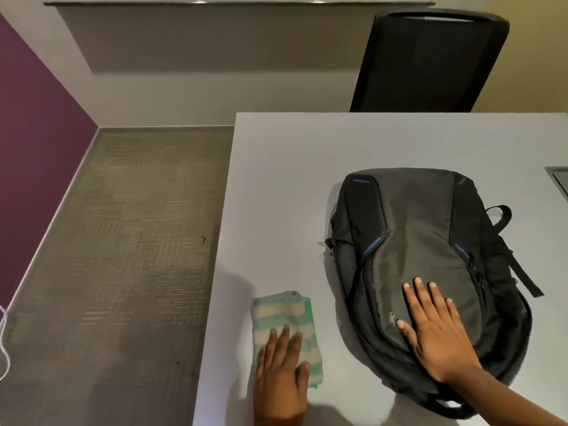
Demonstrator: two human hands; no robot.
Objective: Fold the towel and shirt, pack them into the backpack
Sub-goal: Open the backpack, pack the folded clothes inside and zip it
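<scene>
My left hand [281,376], fingers together, pressed flat on the folded towel [284,327] at lower center; right hand [436,336], fingers spread, lay on the closed backpack [424,241] center-right w/ no shirt visible; next, probably unzip it.

Left hand [281,368] flat on folded towel [284,321], right hand [436,330] flat on backpack [427,250], grey table [282,186]

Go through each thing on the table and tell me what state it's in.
Towel: folded, flat on table.
Backpack: lying flat, front up, appears zipped.
Left hand: open, resting on towel.
Right hand: open, palm pressed on backpack.
Shirt: not visible.
</scene>
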